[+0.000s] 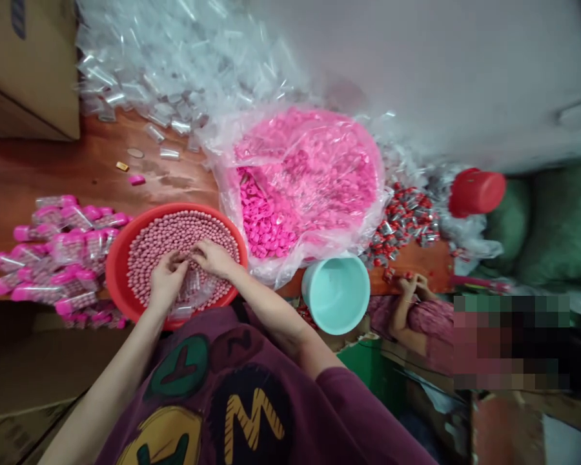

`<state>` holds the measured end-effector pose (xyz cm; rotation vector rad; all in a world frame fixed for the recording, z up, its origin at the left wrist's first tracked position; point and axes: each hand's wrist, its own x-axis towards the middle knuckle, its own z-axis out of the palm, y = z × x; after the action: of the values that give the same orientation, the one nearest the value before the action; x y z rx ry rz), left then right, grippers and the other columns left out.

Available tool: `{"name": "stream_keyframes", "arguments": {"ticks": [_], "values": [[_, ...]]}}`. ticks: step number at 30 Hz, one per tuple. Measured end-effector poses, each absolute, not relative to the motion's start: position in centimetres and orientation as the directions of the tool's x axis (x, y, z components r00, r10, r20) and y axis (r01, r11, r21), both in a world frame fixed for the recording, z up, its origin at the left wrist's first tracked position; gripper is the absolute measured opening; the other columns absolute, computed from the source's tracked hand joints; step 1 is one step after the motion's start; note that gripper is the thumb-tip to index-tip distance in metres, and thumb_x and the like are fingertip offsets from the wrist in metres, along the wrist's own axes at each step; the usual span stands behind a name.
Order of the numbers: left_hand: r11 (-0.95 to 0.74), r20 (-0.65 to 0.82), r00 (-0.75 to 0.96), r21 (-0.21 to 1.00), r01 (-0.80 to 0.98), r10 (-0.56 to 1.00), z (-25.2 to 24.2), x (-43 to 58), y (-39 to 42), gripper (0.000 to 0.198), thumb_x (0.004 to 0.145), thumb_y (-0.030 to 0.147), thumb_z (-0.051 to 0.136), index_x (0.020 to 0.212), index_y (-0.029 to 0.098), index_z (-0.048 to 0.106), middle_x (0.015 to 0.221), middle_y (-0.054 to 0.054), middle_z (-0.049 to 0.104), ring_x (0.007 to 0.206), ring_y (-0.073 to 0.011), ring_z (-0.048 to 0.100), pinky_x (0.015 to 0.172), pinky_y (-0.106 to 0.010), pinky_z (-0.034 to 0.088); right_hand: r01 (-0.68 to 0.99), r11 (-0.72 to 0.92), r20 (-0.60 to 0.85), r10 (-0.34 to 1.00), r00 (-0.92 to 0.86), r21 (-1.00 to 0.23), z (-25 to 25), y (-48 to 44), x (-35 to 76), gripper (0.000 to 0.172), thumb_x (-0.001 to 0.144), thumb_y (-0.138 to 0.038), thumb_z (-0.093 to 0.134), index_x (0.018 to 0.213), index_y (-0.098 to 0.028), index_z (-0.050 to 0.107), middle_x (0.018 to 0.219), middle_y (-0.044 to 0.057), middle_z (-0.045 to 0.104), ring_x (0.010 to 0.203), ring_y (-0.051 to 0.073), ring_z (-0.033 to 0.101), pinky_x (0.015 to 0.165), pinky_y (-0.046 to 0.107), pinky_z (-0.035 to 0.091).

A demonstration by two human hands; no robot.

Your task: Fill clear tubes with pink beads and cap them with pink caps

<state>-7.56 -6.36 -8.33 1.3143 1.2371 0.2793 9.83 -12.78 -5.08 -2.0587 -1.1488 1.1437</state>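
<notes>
My left hand (168,276) and my right hand (214,259) meet over a red basin (116,274) of small round pink beads (174,226). Fingers on both hands are closed in a pinch, their tips nearly touching. Whatever lies between them is too small or hidden to make out. Just below my hands, several clear plastic tubes (193,284) lie on the beads. Left of the basin is a pile of bead-filled clear tubes with pink caps (72,248). To its right, a clear plastic bag (227,194) holds many loose bright pink caps (266,226).
Empty clear tubes (184,58) heap up at the back. A pale turquoise bucket (336,294) stands at the table's front edge. Beyond are red-capped pieces (407,216), a red bucket (477,192) and another person's hands (414,284). A cardboard box (29,71) sits back left.
</notes>
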Motion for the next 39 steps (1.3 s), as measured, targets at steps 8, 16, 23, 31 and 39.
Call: {"name": "stream_keyframes", "arguments": {"ticks": [8, 16, 23, 31, 39], "values": [[-0.034, -0.310, 0.602, 0.871, 0.490, 0.736, -6.8, -5.1, -6.1, 0.034, 0.094, 0.038, 0.067, 0.128, 0.032, 0.072, 0.124, -0.011, 0.083, 0.113, -0.0343, 0.081, 0.106, -0.058, 0.069, -0.106, -0.480, -0.474, 0.763, 0.440, -0.871, -6.0, -13.9, 9.7, 0.012, 0.103, -0.039, 0.062, 0.095, -0.029, 0.062, 0.094, -0.004, 0.077, 0.091, 0.019, 0.074, 0.089, 0.039, 0.067], [-0.398, -0.216, 0.662, 0.653, 0.644, 0.717, -4.5, -3.3, -5.5, 0.041, 0.101, 0.016, 0.065, 0.141, 0.016, 0.075, 0.140, -0.018, 0.080, 0.135, -0.0382, 0.067, 0.125, -0.058, 0.054, -0.260, -0.448, -0.507, 0.622, 0.597, -0.856, -7.3, -13.3, 7.4, 0.023, 0.088, -0.040, 0.075, 0.093, -0.029, 0.055, 0.098, 0.002, 0.075, 0.095, 0.021, 0.073, 0.096, 0.038, 0.064], [-0.478, -0.297, 0.671, 0.514, 0.712, 0.679, -4.1, -3.9, -1.3, 0.028, 0.104, 0.007, 0.054, 0.121, 0.015, 0.075, 0.127, -0.019, 0.075, 0.132, -0.0390, 0.062, 0.123, -0.059, 0.051, -0.140, -0.466, -0.466, 0.720, 0.514, -0.874, -5.2, -16.5, 9.6, 0.026, 0.097, -0.051, 0.069, 0.103, -0.026, 0.072, 0.087, -0.001, 0.075, 0.079, 0.019, 0.070, 0.086, 0.036, 0.064], [-0.438, -0.393, 0.665, 0.526, 0.729, 0.636, -6.5, -0.7, -2.2, 0.032, 0.102, -0.001, 0.041, 0.099, 0.018, 0.067, 0.128, -0.020, 0.069, 0.132, -0.0378, 0.060, 0.120, -0.062, 0.051, 0.220, -0.806, -0.236, 0.402, 0.885, -0.549, -7.3, -22.3, 21.9, 0.020, 0.098, -0.023, 0.056, 0.101, -0.018, 0.075, 0.108, 0.016, 0.079, 0.106, 0.028, 0.073, 0.115, 0.052, 0.059], [-0.248, -0.346, 0.696, 0.759, 0.602, 0.629, -8.2, 0.1, -3.5, 0.038, 0.081, 0.007, 0.071, 0.116, 0.015, 0.081, 0.126, -0.015, 0.080, 0.125, -0.0334, 0.072, 0.120, -0.049, 0.055, 0.319, -0.859, -0.266, 0.442, 0.857, -0.401, -11.8, -21.6, 24.1, 0.034, 0.096, -0.021, 0.063, 0.124, -0.009, 0.078, 0.133, 0.024, 0.075, 0.122, 0.031, 0.074, 0.123, 0.058, 0.057]]}}
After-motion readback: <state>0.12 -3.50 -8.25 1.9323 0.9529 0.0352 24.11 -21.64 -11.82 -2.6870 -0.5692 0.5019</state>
